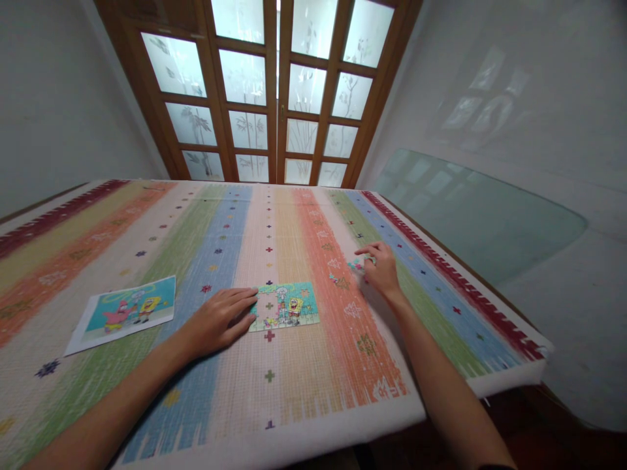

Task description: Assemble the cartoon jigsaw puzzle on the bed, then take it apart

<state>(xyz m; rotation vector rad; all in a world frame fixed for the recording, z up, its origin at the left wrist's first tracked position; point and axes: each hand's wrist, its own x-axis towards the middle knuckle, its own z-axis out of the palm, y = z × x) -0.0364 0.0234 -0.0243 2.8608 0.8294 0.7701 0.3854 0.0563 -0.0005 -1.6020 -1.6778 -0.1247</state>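
Observation:
A partly assembled cartoon jigsaw puzzle (296, 316) lies flat in front of me. The tablecloth shows through a gap in its left half. My left hand (223, 318) rests palm down, fingers stretched out, with the fingertips at the puzzle's left edge. To the right of the puzzle, my right hand (379, 266) hovers over a small cluster of loose puzzle pieces (355, 265). Its index finger is extended and apart from the thumb, and no piece is visible in its grasp. Farther left lies a printed reference picture (131, 308) of the cartoon characters.
A striped, patterned tablecloth (294, 375) covers the table, whose front edge is close to me. Wooden doors with frosted panes (247, 127) stand beyond the far edge. A pale glass panel (470, 209) is by the white wall on the right.

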